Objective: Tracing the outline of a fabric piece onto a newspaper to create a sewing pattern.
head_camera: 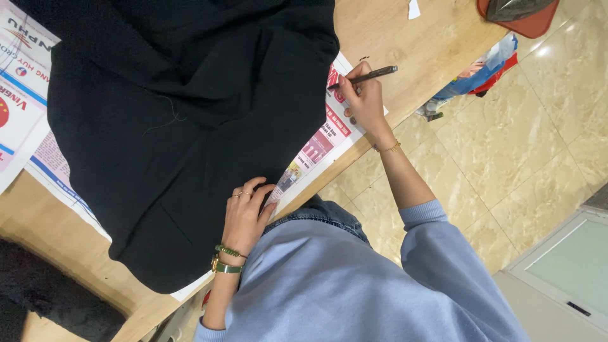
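Black cloth [190,120] under left hand [246,212]; right hand [364,95] grips pen [366,76].

left hand [246,212] flat, right hand [362,95] gripping

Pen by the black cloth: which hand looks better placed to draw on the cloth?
Probably the right hand: it already grips the pen, whose tip sits at the edge of the black cloth. The left hand lies open on the cloth, holding nothing.

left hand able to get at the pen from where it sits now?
Probably yes. The left hand rests flat on the black garment; the pen is in the right hand across unobstructed paper and fabric.
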